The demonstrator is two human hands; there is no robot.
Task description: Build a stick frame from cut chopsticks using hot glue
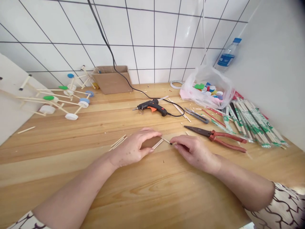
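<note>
My left hand (133,145) rests over the table with thumb and forefinger spread apart. Its forefinger tip is by the far end of a short wooden stick (166,140), and its thumb is beside a pair of short sticks (157,144) lying side by side. At the black-tipped end of the single stick, the thumb and forefinger of my right hand (195,152) are closed. Several more cut sticks (118,142) lie just behind my left wrist, partly covered by the hand.
A black glue gun (152,105) lies beyond my hands, its cord running up the wall. Pliers (214,136), snips (196,115), wrapped chopsticks (257,122) and a bag of bottle caps (207,87) are at right. Stick-and-cap frames (64,98) and a cardboard box (113,81) stand at left.
</note>
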